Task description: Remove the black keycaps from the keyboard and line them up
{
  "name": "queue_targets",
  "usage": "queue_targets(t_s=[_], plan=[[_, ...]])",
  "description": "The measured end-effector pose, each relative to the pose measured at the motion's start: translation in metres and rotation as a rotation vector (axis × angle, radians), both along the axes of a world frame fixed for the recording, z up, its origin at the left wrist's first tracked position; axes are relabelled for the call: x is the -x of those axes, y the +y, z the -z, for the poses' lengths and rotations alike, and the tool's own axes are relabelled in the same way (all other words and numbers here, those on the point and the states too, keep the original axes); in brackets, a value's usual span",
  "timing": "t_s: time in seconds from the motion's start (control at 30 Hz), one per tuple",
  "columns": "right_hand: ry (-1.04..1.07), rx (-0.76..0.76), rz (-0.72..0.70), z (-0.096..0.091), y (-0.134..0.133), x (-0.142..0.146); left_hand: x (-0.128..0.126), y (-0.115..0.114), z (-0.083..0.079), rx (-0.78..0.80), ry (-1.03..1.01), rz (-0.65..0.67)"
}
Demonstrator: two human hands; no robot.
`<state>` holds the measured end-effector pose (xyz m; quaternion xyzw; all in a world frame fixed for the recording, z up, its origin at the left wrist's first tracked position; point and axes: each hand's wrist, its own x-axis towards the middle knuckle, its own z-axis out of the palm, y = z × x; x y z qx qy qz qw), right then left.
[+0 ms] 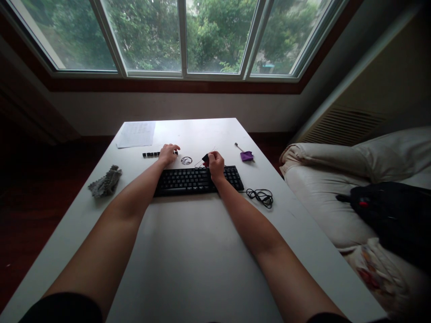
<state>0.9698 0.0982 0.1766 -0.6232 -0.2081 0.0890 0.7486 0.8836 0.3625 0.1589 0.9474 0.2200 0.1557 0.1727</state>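
Observation:
A black keyboard (188, 180) lies across the middle of the white table (188, 251). My right hand (215, 164) hovers over its far edge, pinching a small black keycap with a thin wire tool sticking up from it. My left hand (168, 153) rests beyond the keyboard on a short row of loose black keycaps (151, 154), fingers curled down onto its right end. Between the two hands sits a small round clear dish (186, 160).
A grey crumpled cloth (105, 181) lies at the left edge. A sheet of paper (136, 133) is at the far left corner. A purple cloth (247, 155) and a small brush lie far right. The keyboard's coiled black cable (260, 196) sits right. A sofa with a black bag (390, 215) stands beside.

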Motion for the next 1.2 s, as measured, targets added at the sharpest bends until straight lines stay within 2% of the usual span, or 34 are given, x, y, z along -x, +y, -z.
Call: queue_targets(t_s=[0.6,0.73,0.93,1.2], plan=[[0.001,-0.006,-0.009,-0.003,-0.001,0.001,0.006,-0.012,-0.003,-0.093,-0.029,-0.014],[-0.062,0.002,-0.046,-0.007,0.001,0.001,0.014,-0.031,-0.01,-0.114,-0.069,0.001],[-0.19,0.036,-0.156,-0.013,0.0,0.0,0.025,-0.071,-0.022,-0.113,-0.058,0.102],[-0.287,0.09,-0.193,-0.016,-0.003,0.005,0.039,-0.116,-0.012,0.007,-0.009,0.041]])
